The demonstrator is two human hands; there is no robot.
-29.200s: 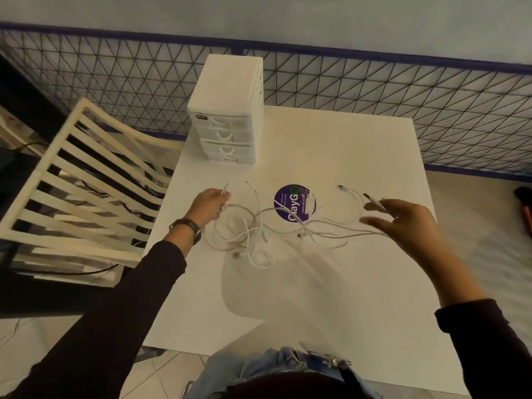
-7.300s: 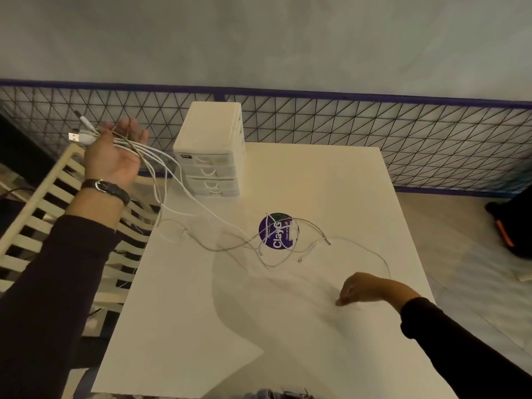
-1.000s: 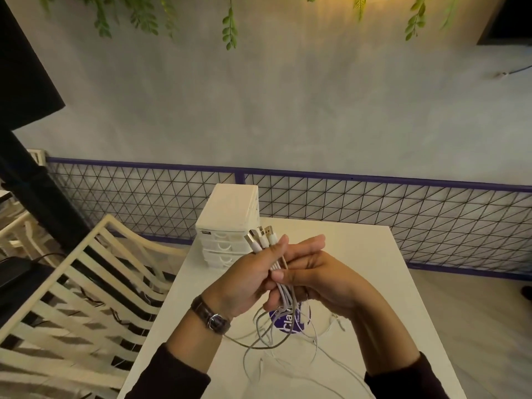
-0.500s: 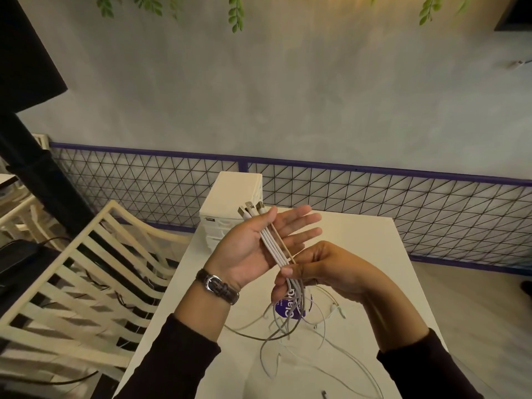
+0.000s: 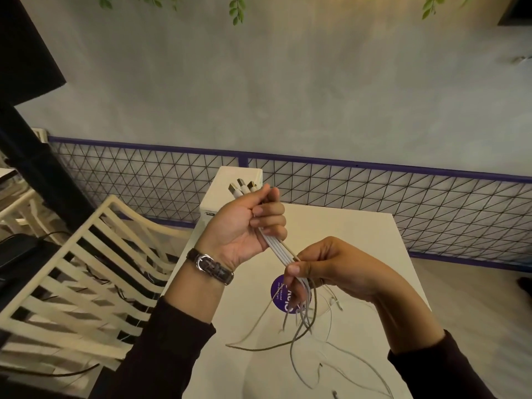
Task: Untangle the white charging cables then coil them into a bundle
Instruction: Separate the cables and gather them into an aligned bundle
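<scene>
The cables [image 5: 278,249] vanish inside the curled grip of the left hand [image 5: 236,226] and also where the right hand [image 5: 331,269] pinches them. Lower down their loose ends grow too thin to follow, and some run off the bottom edge of the frame. The left hand covers most of the drawer box [image 5: 224,182] at centre. The purple sticker [image 5: 277,287] is half covered by the right hand and the cables, and its small print is unreadable. The chair [image 5: 72,283] is cut by the left edge, and the leaves [image 5: 237,8] by the top.

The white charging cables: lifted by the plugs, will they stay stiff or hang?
Probably floppy: below the right hand the white charging cables droop in loose curves to the table. Likely light: the left hand holds three plug ends. They may retangle, since hanging strands cross.
</scene>
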